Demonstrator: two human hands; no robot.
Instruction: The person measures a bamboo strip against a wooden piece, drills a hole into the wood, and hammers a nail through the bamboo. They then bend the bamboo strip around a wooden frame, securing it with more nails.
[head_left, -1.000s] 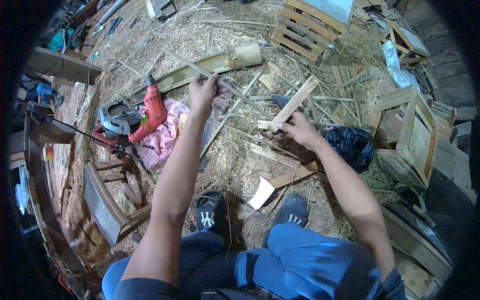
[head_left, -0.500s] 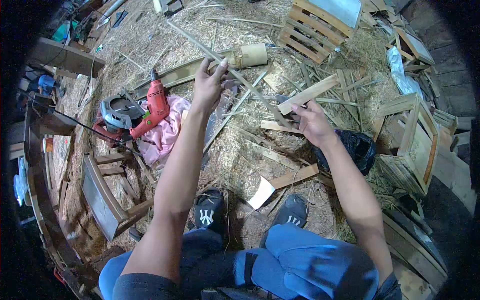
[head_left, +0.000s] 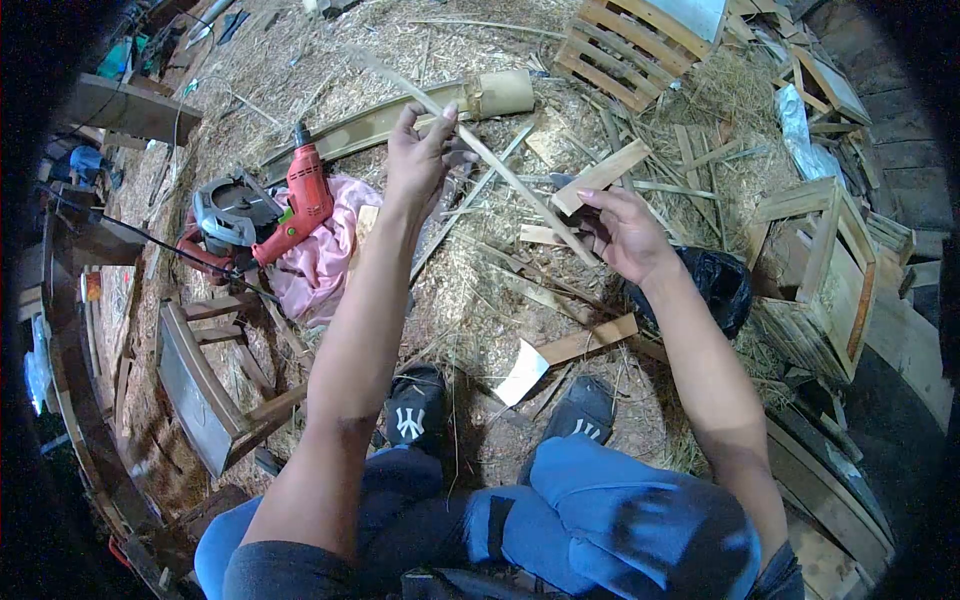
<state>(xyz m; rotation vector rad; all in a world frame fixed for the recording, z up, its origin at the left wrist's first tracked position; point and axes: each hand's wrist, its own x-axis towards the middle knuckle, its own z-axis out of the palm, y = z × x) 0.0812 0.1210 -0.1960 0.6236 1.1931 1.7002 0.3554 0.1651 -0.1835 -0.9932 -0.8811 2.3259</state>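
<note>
My left hand [head_left: 424, 150] pinches a long thin wooden strip [head_left: 510, 178] near its middle, fingers and thumb closed around it. The strip slants from upper left down to my right hand [head_left: 630, 232], where its lower end passes right by the fingers. Between thumb and fingers my right hand grips a short flat piece of wood [head_left: 602, 176], pointing up and to the right. A small grey tip shows behind the left end of that piece. Below the right wrist is a black plastic bag [head_left: 722, 290], partly hidden by the forearm.
A red drill [head_left: 305, 190] and a circular saw [head_left: 235, 215] lie left beside a pink cloth [head_left: 320, 265]. Wooden frames [head_left: 815, 275] stand right, another frame [head_left: 205, 385] left. A slatted wooden piece [head_left: 620, 55] lies beyond. Sawdust and loose strips cover the ground.
The wooden strip has shifted slightly to the right at both ends. The short piece of wood in my right hand has turned and moved a little left and up.
</note>
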